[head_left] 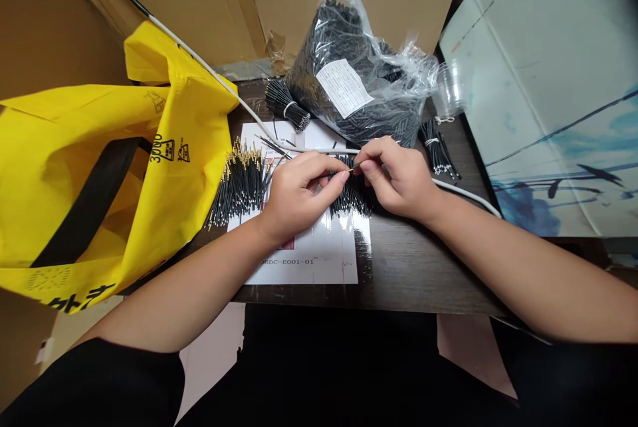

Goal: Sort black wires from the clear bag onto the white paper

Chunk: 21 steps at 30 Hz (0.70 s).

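Above the paper, my left hand (302, 194) pinches a small gold-coloured metal pin (351, 170) between thumb and forefinger. Facing it, my right hand (401, 178) is closed on a short black wire (356, 166) whose end meets the pin; whether the wire is seated inside it is too small to tell. Below and between my hands lies a pile of black wires (349, 200) with bare silvery ends. To the left of my left hand is another pile of black wires (242, 181), with gold pins on their upper ends.
A clear plastic bag (399, 105) full of black wires stands behind my hands. Tied wire bundles (286, 105) flank it, near a clear plastic cup (450, 88). A white cable (329, 150) crosses the printed paper (323, 274). A yellow bag (199, 141) occupies the left.
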Tool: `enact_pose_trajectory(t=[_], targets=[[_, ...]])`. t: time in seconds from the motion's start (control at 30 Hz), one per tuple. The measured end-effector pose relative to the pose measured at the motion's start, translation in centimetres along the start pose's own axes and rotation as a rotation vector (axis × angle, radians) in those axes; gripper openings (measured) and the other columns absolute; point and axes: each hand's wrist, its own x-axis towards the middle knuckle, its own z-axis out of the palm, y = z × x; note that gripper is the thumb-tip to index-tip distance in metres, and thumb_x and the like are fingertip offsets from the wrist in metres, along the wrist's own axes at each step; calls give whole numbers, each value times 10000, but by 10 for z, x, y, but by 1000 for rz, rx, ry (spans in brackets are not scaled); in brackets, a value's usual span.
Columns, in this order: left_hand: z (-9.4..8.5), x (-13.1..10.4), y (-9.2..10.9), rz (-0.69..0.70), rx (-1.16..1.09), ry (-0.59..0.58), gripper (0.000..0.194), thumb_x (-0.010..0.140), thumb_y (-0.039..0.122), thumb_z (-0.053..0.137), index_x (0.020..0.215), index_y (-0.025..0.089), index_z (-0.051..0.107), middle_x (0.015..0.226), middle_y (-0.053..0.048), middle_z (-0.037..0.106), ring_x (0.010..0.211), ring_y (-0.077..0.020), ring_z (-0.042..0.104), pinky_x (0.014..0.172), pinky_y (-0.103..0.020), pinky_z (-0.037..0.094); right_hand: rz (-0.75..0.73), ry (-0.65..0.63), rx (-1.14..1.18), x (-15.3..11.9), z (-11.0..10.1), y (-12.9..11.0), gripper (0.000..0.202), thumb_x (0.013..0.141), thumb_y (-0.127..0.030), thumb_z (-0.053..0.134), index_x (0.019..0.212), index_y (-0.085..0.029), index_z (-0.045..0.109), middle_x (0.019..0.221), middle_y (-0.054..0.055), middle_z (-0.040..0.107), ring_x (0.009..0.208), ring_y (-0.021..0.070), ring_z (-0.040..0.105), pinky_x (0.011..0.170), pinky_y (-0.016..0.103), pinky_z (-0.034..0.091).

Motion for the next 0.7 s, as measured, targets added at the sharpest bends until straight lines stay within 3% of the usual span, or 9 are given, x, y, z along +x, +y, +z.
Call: enact_pose_trajectory(t=[0.33,0.53,0.7], targets=[[0,-1,-2,15,27,-20,66,913,231,683,923,191,734,692,18,618,643,-104,549,652,-249,451,-52,0,-32,2,0,0,65,986,-261,566,950,-209,581,801,-13,649,679,112,600,644,238,461],[1,-2,-3,-16,19,-39,104,942,255,644,988,192,713,814,-14,685,710,-125,592,694,-274,475,-62,84,-53,2,2,-3,106,982,-287,608,937,-196,638,804,-13,695,679,100,623,666,226,485],[0,-2,-1,-73,-9,-9,74,927,257,657,905,187,666,731,10,620,625,-106,526,623,-263,439,-51,161,-76,3,3,-13,79,960,-258,650,934,-193,686,806,-3,726,676,104,639,671,236,505]])
